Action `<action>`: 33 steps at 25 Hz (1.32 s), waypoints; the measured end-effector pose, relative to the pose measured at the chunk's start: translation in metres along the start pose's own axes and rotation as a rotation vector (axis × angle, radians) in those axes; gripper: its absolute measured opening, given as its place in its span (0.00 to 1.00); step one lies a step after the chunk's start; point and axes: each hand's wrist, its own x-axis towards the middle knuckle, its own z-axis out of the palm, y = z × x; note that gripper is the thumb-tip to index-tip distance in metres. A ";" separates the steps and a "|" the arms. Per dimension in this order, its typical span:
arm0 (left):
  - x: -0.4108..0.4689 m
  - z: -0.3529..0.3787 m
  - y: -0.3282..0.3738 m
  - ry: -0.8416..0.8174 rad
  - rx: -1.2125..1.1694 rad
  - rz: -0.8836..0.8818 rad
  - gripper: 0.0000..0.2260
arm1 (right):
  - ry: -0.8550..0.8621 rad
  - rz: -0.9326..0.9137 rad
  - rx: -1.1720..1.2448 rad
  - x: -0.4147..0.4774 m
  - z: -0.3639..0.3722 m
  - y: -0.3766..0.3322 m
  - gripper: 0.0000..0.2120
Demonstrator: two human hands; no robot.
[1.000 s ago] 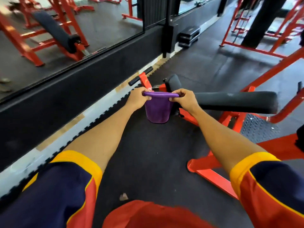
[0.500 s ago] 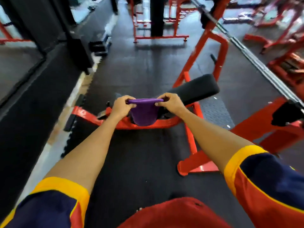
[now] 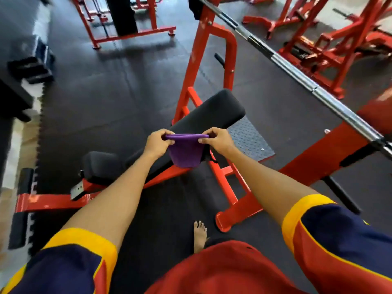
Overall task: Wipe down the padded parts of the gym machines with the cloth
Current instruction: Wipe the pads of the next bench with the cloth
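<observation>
A folded purple cloth [image 3: 186, 151] hangs in the air between my hands, above the bench. My left hand [image 3: 157, 142] pinches its top left corner and my right hand [image 3: 216, 139] pinches its top right corner. Below and behind the cloth lies the long black padded bench [image 3: 214, 112] on a red frame, sloping down toward the left. A black padded leg roller [image 3: 101, 165] sits at the bench's low end. The cloth hangs in front of the pad; whether it touches the pad I cannot tell.
A red upright rack [image 3: 209, 58] stands behind the bench, and a steel barbell [image 3: 297, 73] runs diagonally across the right side. A metal tread plate [image 3: 250, 141] lies on the floor right of the bench. More red machines [image 3: 339, 39] fill the back. My bare foot [image 3: 199, 236] stands on black rubber flooring.
The view has swung right and tilted down, away from the mirror wall, and now shows the bench from above. Both hands have kept their hold on the cloth's top edge.
</observation>
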 end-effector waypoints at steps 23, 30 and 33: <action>0.361 0.142 0.007 -0.442 0.012 0.049 0.11 | 0.442 0.508 -0.193 0.266 0.000 0.068 0.12; 0.430 0.193 0.035 -0.364 -0.133 0.014 0.17 | 0.666 0.417 -0.242 0.339 -0.027 0.086 0.11; 0.444 0.222 0.021 -0.254 -0.193 -0.040 0.17 | 0.664 0.221 -0.410 0.347 -0.014 0.103 0.18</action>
